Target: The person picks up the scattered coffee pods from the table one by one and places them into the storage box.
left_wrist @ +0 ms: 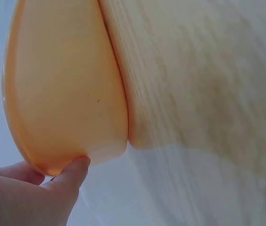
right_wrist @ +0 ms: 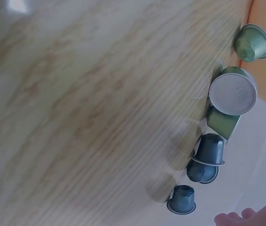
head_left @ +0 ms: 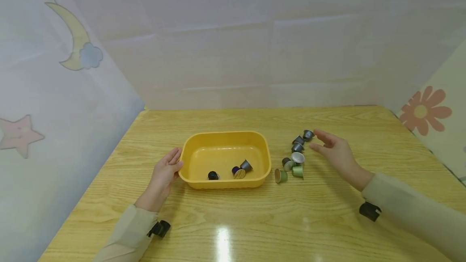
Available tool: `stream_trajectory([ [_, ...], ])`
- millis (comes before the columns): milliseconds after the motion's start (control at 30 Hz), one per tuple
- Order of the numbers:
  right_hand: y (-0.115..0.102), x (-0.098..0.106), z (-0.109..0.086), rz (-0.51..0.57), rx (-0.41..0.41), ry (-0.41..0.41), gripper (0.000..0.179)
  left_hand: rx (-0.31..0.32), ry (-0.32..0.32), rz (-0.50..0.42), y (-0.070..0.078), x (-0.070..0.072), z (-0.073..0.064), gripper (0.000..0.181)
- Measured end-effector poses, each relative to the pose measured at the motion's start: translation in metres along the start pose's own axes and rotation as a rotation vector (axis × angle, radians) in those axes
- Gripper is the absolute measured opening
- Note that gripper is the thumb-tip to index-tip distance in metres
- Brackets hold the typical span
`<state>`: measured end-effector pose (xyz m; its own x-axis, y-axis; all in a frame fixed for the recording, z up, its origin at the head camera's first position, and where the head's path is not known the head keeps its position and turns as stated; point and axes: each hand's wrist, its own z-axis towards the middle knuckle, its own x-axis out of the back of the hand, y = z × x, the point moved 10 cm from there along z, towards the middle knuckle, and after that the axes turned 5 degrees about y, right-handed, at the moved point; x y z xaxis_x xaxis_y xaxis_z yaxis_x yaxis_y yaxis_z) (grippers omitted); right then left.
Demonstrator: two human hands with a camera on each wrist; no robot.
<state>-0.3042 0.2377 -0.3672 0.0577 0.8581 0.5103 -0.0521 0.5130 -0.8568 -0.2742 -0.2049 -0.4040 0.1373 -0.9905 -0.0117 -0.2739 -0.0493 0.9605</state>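
My left hand (head_left: 162, 176) grips the left end of a yellow plastic basin (head_left: 225, 184). In the left wrist view the thumb (left_wrist: 76, 169) lies against the basin's wall (left_wrist: 67, 84), with the other fingers at its rim. Inside the basin lie a black coffee capsule (head_left: 212, 175), a dark purple one (head_left: 238, 172) and a grey one (head_left: 246, 165). My right hand (head_left: 336, 153) hovers beside the farthest dark grey capsule (head_left: 308, 134), thumb and forefinger spread apart with nothing between them. That capsule also shows near the fingertips in the right wrist view.
Right of the basin, several capsules form a loose line: dark grey (head_left: 297, 147), one with its silver lid up (head_left: 297, 157), green (head_left: 297, 171) and another green one (head_left: 280, 176). The wooden table (head_left: 233, 221) meets paper-covered walls (head_left: 218, 51) at the back and sides.
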Motion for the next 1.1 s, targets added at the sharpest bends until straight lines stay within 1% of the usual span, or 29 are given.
stream_trajectory([
  [100, 0.004, -0.001, 0.004, -0.005, -0.016, -0.014, 0.067, -0.002, -0.004, 0.001, 0.0, -0.001, 0.0, 0.062],
  [333, 0.017, -0.005, 0.013, 0.041, -0.068, -0.08, 0.074, -0.012, -0.015, 0.006, 0.001, 0.0, 0.0, 0.063],
  [667, 0.033, -0.004, 0.028, 0.022, -0.092, -0.09, 0.074, -0.025, -0.021, 0.01, 0.001, -0.001, 0.002, 0.062],
  [867, 0.041, -0.006, 0.038, 0.031, -0.103, -0.089, 0.073, -0.011, -0.009, 0.004, 0.0, 0.0, 0.002, 0.062],
  [1100, 0.046, -0.007, 0.05, -0.015, -0.101, -0.104, 0.071, -0.007, -0.011, 0.011, 0.001, 0.0, 0.0, 0.062],
])
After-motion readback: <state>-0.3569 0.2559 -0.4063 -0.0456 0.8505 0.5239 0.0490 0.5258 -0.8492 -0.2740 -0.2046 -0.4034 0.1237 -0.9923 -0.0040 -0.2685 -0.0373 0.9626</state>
